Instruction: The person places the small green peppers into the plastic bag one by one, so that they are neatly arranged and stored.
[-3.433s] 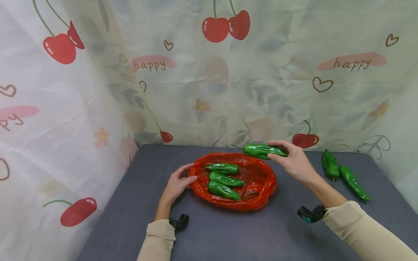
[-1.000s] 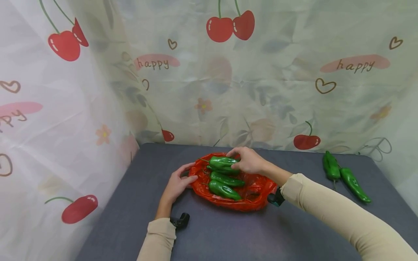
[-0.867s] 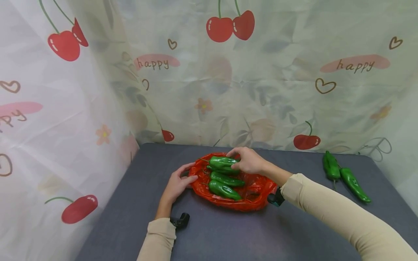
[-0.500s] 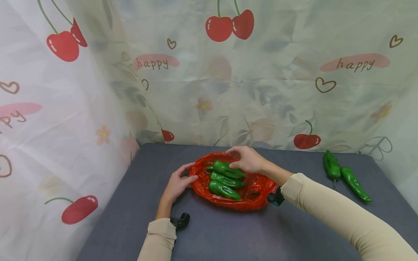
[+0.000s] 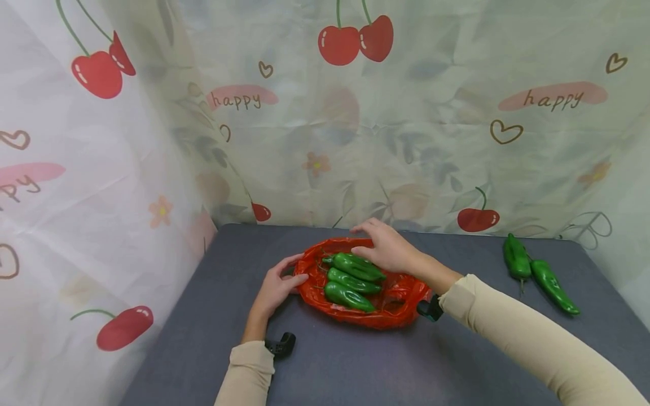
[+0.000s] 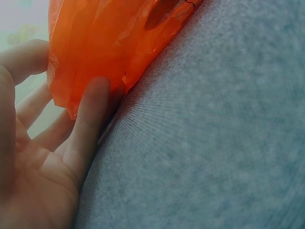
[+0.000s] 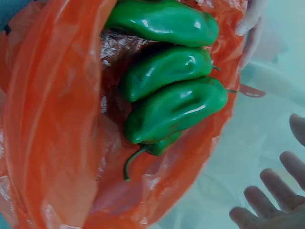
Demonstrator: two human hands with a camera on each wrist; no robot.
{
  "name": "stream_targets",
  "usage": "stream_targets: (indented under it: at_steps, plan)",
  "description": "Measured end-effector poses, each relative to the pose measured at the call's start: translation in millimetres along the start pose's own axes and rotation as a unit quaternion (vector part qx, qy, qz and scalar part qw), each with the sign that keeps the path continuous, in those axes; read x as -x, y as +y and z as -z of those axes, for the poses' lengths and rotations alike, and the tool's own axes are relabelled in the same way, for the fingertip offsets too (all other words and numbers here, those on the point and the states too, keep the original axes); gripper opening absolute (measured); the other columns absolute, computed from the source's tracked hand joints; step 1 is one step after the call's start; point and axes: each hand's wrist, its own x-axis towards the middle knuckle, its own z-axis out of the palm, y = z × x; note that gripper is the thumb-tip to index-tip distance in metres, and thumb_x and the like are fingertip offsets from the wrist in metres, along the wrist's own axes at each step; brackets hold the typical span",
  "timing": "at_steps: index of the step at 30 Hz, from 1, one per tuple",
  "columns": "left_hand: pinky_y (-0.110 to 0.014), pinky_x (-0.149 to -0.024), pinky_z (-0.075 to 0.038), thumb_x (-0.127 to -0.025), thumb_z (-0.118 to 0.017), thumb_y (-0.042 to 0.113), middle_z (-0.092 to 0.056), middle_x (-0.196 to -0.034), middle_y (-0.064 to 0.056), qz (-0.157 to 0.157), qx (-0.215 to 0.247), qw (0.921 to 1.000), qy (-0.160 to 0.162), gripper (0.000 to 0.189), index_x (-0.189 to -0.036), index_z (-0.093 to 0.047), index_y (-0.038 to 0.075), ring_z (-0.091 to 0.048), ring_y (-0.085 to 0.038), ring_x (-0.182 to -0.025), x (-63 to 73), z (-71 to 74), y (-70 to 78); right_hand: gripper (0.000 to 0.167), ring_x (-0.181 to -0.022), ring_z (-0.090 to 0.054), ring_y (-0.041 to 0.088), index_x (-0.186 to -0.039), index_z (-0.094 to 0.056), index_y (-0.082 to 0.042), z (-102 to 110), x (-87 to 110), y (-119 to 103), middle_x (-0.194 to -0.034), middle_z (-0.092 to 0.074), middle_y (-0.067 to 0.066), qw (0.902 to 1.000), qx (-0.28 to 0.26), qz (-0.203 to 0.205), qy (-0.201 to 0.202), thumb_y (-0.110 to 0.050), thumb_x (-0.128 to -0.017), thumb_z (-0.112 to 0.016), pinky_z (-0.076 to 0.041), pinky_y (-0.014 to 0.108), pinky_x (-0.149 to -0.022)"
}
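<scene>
My left hand holds the left edge of a red plastic bag, which sits with its mouth spread wide. In the left wrist view the thumb lies in front of the orange-red film and the fingers reach behind it. Green peppers lie side by side in the bag: a back one, a middle one and a front one. Part of another pepper peeks out beneath the back one in the right wrist view. My right hand hovers over the bag's back rim, fingers spread, holding nothing.
Two more green peppers lie on the grey table at the far right, close together. A cherry-printed curtain stands behind the table and along its left side. Each wrist wears a black band, the left band near the table.
A pepper carried in from the right by my right hand was lowered and let go onto the back of the row. That hand has since lifted slightly off; the left has stayed put.
</scene>
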Motion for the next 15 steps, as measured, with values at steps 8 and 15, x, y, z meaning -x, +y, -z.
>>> stream_targets:
  at_steps: [8, 15]
  plan:
    - [-0.03, -0.074, -0.063, -0.093, -0.076, 0.029, -0.052, -0.15, -0.01, -0.001, -0.006, 1.0, 0.004, 0.055, -0.144, -0.056, 0.026, -0.074, -0.016, -0.09, 1.4, 0.1, 0.1, 0.066, -0.151, -0.032, 0.04, -0.152, -0.046, -0.014, 2.6, 8.8, -8.2, -0.161, -0.037, 0.015, 0.9902, 0.123, 0.037, 0.054, -0.049, -0.099, -0.063, -0.025, 0.066, -0.122]
    - [-0.029, -0.073, -0.062, -0.093, -0.077, 0.027, -0.053, -0.149, -0.011, -0.003, -0.004, 1.0, 0.008, 0.055, -0.144, -0.057, 0.026, -0.073, -0.015, -0.088, 1.0, -1.8, -0.4, 0.08, -0.16, -0.003, 0.042, -0.161, -0.03, -0.026, 0.3, 20.3, -1.6, -0.172, -0.012, 0.012, 0.9737, 0.214, 0.018, 0.074, -0.068, -0.097, -0.051, -0.005, 0.076, -0.121]
